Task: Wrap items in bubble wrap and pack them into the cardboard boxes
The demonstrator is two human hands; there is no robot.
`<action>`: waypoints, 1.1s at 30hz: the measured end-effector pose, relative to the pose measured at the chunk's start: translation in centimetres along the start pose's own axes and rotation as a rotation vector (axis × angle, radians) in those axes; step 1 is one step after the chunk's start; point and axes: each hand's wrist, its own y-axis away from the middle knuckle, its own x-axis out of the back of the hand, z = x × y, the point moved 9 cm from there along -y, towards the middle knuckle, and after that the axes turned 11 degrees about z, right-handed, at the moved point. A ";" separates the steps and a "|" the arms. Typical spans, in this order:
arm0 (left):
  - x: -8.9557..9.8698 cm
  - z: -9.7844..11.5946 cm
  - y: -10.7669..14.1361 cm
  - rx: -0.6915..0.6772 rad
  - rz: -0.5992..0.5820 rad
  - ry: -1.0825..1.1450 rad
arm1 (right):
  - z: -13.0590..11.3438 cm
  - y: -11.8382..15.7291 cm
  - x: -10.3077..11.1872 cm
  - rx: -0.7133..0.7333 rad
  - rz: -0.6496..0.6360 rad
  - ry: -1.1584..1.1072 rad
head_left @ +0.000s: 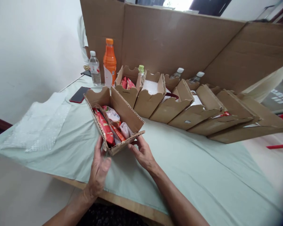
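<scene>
An open cardboard box (127,113) is between my two hands, over the near left part of the cloth. Inside lie red packets (104,127), a white printed packet (112,114) and a small clear plastic-wrapped item (125,129); a cardboard strip seems to divide them. My left hand (99,171) grips the near left corner, its fingertips partly hidden behind the wall. At the near right corner, my right hand (143,154) holds the box with its fingers under the edge. Whether the box's base touches the cloth I cannot tell.
Several similar cardboard boxes (145,105) stand in a row at the back, holding packets and bottles. An orange bottle (110,62), a water bottle (95,69) and a phone (80,95) are at the back left. Bubble wrap (41,122) lies left; a tall cardboard panel (169,40) stands behind.
</scene>
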 end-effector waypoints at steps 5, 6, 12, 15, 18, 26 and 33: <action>3.4 -0.5 -4.2 0.044 0.174 -0.094 | 1.1 -1.9 -3.8 0.020 -0.045 -0.075; 4.0 -0.6 -5.5 0.040 0.200 -0.121 | 1.1 -2.4 -4.7 0.032 -0.066 -0.086; 6.8 -0.9 -12.9 0.009 0.269 -0.164 | 2.1 -5.5 -8.4 0.086 -0.168 -0.121; 7.0 -0.9 -16.0 -0.050 0.249 -0.186 | 4.2 -6.0 -8.3 0.006 -0.098 -0.077; 6.6 -1.4 -19.3 -0.117 0.183 -0.205 | 5.3 -5.5 -7.8 -0.020 -0.041 -0.033; 4.4 -3.4 -27.8 -0.166 -0.048 -0.114 | 4.6 -5.3 -7.0 0.037 0.015 -0.036; 3.5 -5.8 -30.0 -0.142 0.015 -0.120 | 4.3 -5.6 -6.7 0.043 0.047 -0.068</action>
